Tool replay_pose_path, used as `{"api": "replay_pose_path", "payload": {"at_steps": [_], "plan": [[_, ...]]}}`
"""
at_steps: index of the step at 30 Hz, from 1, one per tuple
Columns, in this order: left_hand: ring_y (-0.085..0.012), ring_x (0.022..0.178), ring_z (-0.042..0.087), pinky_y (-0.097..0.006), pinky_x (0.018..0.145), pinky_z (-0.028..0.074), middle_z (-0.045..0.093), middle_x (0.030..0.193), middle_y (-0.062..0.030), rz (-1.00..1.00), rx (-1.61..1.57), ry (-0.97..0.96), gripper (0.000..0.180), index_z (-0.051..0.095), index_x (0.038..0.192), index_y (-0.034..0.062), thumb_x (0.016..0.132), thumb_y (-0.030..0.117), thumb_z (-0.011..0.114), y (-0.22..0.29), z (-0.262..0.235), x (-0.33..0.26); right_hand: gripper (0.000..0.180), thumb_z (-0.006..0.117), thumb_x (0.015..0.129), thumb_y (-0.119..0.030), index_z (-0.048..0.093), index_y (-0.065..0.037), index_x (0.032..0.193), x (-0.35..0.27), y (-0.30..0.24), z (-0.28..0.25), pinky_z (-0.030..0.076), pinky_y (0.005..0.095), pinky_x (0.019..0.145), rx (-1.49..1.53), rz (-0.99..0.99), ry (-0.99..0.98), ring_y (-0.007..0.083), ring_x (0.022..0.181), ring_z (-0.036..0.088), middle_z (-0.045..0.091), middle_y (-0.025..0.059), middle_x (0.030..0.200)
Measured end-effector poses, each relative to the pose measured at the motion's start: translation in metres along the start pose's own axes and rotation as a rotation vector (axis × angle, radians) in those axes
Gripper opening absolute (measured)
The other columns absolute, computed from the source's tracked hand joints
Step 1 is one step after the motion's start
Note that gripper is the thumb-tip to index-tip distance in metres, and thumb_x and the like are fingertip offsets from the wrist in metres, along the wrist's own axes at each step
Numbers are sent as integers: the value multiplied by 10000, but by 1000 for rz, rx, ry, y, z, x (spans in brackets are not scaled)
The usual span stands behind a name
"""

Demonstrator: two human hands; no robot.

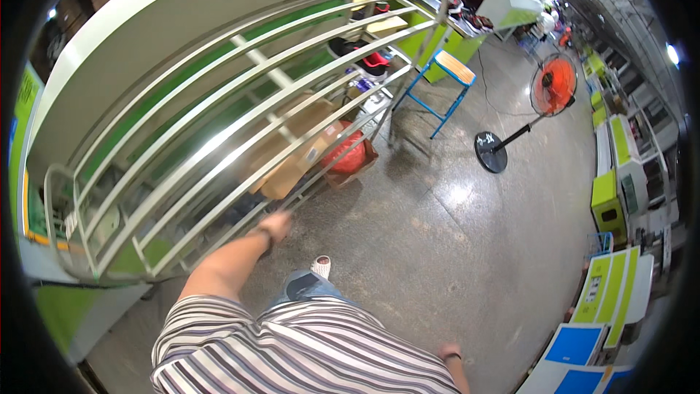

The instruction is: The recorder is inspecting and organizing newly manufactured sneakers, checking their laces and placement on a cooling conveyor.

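Observation:
My left hand [276, 225] is at the end of my outstretched left arm, by the lower front rails of a pale metal tube rack [292, 87]. Motion smears its fingers, so I cannot tell whether it touches the rack. A dark band circles that wrist. Low on my right, my right hand [450, 351] hangs away from everything, with a dark band at its wrist; its fingers hardly show. Behind the rails are a brown cardboard box [281, 175] and a red plastic bag [345, 152] in a carton.
A blue-framed stool with a wooden seat [455, 67] stands past the rack's far end. Right of it, an orange-bladed pedestal fan [553, 85] rises from a black round base [490, 152], its cable on the grey floor. Green and white machines [609, 204] line the right side.

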State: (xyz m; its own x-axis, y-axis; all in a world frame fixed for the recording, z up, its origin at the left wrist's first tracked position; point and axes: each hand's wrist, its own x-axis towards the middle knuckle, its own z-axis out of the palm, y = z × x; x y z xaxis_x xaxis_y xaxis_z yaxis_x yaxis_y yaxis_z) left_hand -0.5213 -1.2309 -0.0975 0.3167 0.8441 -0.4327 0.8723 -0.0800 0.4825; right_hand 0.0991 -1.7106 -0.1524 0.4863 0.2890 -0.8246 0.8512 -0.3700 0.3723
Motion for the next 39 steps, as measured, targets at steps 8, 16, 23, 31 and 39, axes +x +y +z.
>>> {"api": "replay_pose_path", "payload": {"at_steps": [8, 16, 23, 31, 39], "plan": [[-398, 1370, 385, -528, 1124, 310, 451, 1438, -193, 715, -3, 844, 558, 490, 1369, 39, 865, 186, 679, 380, -233, 223, 395, 486, 976, -329, 526, -71, 1272, 76, -143, -282, 472, 388, 916, -76, -82, 128, 251, 1121, 581, 552, 84, 1315], [-413, 1464, 228, -418, 1196, 201, 218, 1560, -318, 472, -93, 1155, 820, 202, 1498, -103, 922, 261, 658, 472, -320, 385, 379, 558, 937, -346, 638, -80, 1196, 287, -20, -416, 513, 408, 939, 56, -173, 121, 298, 1166, 603, 603, 111, 1330], [-326, 1503, 151, -358, 1205, 136, 185, 1579, -307, 331, -780, 851, 790, 114, 1514, -117, 990, 255, 575, 513, -351, 455, 382, 652, 851, -274, 675, -41, 1154, 410, 119, -733, 473, 456, 996, 489, -105, 496, 367, 1187, 582, 636, 215, 1234], [-160, 1019, 584, -362, 1087, 349, 621, 1106, -79, 162, -954, 878, 543, 336, 1427, -2, 960, 97, 594, 562, -368, 516, 345, 660, 898, -169, 619, -22, 1208, 452, -85, -1154, 517, 324, 801, 894, -916, 604, 193, 885, 661, 699, 107, 948], [-147, 865, 696, -547, 1192, 99, 629, 721, 34, 53, -863, 847, 362, 498, 1207, 53, 881, 68, 656, 576, -382, 542, 427, 700, 840, -280, 661, -27, 1181, 495, -155, -1285, 519, 399, 890, 35, -923, 413, 303, 1002, 676, 715, 171, 1031]]}}
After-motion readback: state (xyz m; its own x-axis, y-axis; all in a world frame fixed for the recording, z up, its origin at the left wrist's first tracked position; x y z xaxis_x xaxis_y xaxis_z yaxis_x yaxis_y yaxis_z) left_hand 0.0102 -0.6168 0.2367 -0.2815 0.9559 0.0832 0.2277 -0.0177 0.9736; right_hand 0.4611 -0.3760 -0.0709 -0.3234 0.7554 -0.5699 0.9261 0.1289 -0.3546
